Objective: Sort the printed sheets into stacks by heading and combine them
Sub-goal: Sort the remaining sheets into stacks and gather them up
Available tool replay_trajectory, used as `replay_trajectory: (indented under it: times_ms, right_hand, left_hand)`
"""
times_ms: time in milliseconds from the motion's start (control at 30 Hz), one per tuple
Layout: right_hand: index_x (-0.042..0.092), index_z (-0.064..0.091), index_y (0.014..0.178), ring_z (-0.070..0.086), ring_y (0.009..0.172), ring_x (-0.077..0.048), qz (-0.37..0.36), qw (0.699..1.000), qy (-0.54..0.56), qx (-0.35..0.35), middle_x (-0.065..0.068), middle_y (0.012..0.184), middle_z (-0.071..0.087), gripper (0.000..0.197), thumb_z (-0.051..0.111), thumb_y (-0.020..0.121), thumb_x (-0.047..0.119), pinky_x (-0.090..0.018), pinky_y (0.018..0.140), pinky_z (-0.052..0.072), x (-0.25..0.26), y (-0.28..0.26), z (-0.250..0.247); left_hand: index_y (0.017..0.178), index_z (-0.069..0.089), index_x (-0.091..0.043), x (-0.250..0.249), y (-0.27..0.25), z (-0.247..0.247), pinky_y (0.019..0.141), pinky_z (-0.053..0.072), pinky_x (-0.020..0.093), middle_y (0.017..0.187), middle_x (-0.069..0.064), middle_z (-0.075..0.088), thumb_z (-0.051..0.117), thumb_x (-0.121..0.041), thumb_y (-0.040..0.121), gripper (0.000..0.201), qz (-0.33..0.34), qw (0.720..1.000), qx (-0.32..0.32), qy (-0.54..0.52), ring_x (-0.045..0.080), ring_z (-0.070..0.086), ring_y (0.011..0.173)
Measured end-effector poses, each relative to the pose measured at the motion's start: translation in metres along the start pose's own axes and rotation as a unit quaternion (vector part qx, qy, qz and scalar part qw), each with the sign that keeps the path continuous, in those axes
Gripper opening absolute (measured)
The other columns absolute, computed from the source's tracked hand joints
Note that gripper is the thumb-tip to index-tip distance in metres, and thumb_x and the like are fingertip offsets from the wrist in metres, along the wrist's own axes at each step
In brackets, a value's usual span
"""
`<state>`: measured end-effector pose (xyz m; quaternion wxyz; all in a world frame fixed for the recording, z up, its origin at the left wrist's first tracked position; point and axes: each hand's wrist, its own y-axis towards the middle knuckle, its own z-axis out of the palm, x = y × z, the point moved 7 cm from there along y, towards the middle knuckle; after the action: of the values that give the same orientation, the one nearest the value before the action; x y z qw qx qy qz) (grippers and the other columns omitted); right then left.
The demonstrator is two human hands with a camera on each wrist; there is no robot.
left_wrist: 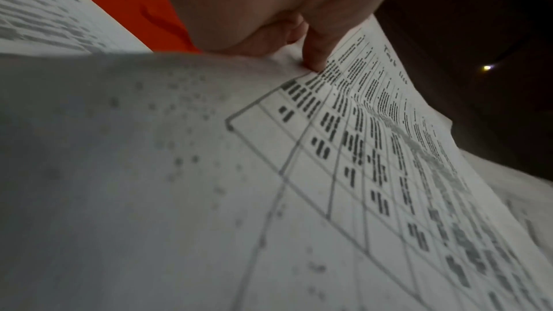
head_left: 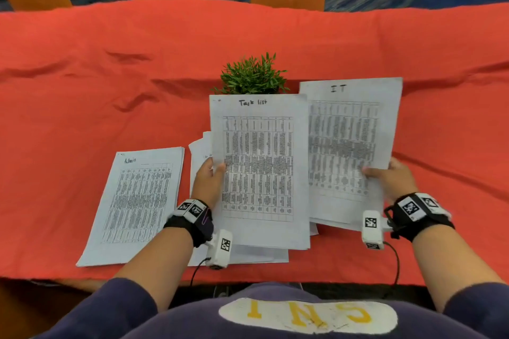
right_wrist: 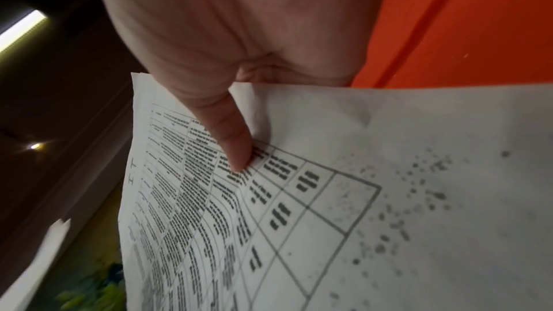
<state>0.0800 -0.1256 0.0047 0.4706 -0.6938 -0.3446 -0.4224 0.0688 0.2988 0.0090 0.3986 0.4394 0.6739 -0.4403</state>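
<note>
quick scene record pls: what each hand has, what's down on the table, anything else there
left hand: grips Task list stack by its left edge
right hand: grips IT stack by its right edge
on table: Admin stack, lying flat at left
under held stacks: loose sheets, headings hidden
other: small green plant behind the sheets; red tablecloth

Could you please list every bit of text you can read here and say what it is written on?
"Task list": sheet in the left hand.
"IT": sheet in the right hand.
"Admin", roughly: stack on the cloth.
"INS", upside down: shirt.
Table print and wrist tags: unreadable.
</note>
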Motion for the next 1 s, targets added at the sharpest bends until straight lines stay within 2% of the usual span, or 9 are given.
replay_trajectory:
  times_ms: [133,200,367,433,500,567,667,800,1000]
  right_hand:
    - [0.006,0.066,0.107,0.069,0.094,-0.034,0.035,0.995,0.035,0.087,-0.018,0.106,0.07,0.032,0.064,0.079,-0.009,-0.048,0.09,0.052,-0.004,-0.017,0.05]
    - [0.008,0.065,0.106,0.069,0.091,-0.033,0.045,0.992,0.044,0.109,-0.019,0.105,0.07,0.029,0.058,0.083,-0.008,-0.047,0.09,0.052,-0.006,-0.027,0.07]
    - [0.015,0.07,0.104,0.066,0.103,-0.027,0.068,0.99,0.037,0.119,-0.01,0.109,0.072,0.028,0.049,0.091,0.028,-0.05,0.1,0.044,-0.021,-0.04,0.095]
    - [0.016,0.069,0.109,0.066,0.106,-0.021,0.085,0.986,0.041,0.138,-0.005,0.109,0.072,0.053,0.041,0.093,0.058,-0.043,0.098,0.046,-0.023,-0.047,0.102]
    - [0.019,0.067,0.11,0.068,0.102,-0.019,0.082,0.982,0.055,0.163,-0.004,0.108,0.072,0.059,0.042,0.086,0.067,-0.042,0.095,0.049,-0.022,-0.052,0.111]
    - [0.021,0.063,0.113,0.067,0.105,-0.022,0.048,0.981,0.037,0.183,-0.006,0.116,0.069,0.044,0.064,0.081,0.052,-0.047,0.099,0.048,-0.022,-0.053,0.119]
    - [0.02,0.06,0.113,0.066,0.101,-0.021,-0.009,0.982,-0.084,0.168,-0.008,0.118,0.067,0.027,0.065,0.087,0.013,-0.041,0.094,0.051,-0.025,-0.047,0.12]
    - [0.009,0.061,0.118,0.065,0.096,-0.023,-0.025,0.979,-0.165,0.113,-0.009,0.109,0.069,0.029,0.063,0.088,0.012,-0.035,0.085,0.052,-0.029,-0.035,0.102]
    - [0.005,0.058,0.123,0.062,0.099,-0.027,0.006,0.988,-0.15,0.048,-0.013,0.112,0.066,0.036,0.064,0.088,0.008,-0.033,0.084,0.047,-0.045,-0.021,0.062]
  left_hand:
    - [0.137,0.043,-0.014,0.01,0.001,0.032,0.111,0.035,0.049,0.144,0.006,0.047,0.041,-0.054,0.089,0.062,-0.044,0.998,0.049,0.014,0.024,0.042,0.134]
    - [0.135,0.04,-0.008,0.007,-0.002,0.041,0.112,0.032,0.045,0.144,0.009,0.046,0.039,-0.049,0.091,0.061,-0.047,0.997,0.054,0.018,0.025,0.041,0.133]
    - [0.12,0.045,-0.012,0.006,-0.007,0.046,0.095,0.043,0.036,0.114,0.004,0.058,0.038,-0.03,0.1,0.028,-0.045,0.998,0.027,0.033,0.021,0.054,0.103]
    - [0.111,0.043,-0.014,0.006,-0.009,0.046,0.077,0.045,0.029,0.093,-0.001,0.055,0.039,-0.027,0.101,0.017,-0.039,0.999,0.007,0.031,0.013,0.052,0.082]
    - [0.109,0.038,-0.018,0.008,-0.01,0.048,0.061,0.038,0.021,0.086,-0.005,0.051,0.039,-0.023,0.101,0.01,-0.044,0.999,-0.005,0.02,0.007,0.047,0.071]
    - [0.113,0.035,-0.019,0.009,-0.012,0.049,0.06,0.04,0.023,0.09,-0.001,0.053,0.04,-0.019,0.1,0.014,-0.04,0.999,-0.011,0.01,0.011,0.049,0.07]
    - [0.123,0.032,-0.02,0.017,-0.011,0.051,0.069,0.046,0.029,0.094,-0.002,0.054,0.041,-0.015,0.1,0.026,-0.057,0.998,-0.002,-0.005,0.013,0.053,0.074]
    - [0.125,0.044,-0.013,0.046,-0.003,0.045,0.063,0.045,0.025,0.104,0.005,0.055,0.05,-0.022,0.096,0.03,-0.122,0.99,0.028,0.058,0.012,0.053,0.073]
    - [0.123,0.053,-0.013,0.096,0.005,0.006,0.091,0.048,0.032,0.136,0.016,0.032,0.062,-0.024,0.086,0.04,-0.239,0.955,-0.051,0.169,0.032,0.054,0.111]
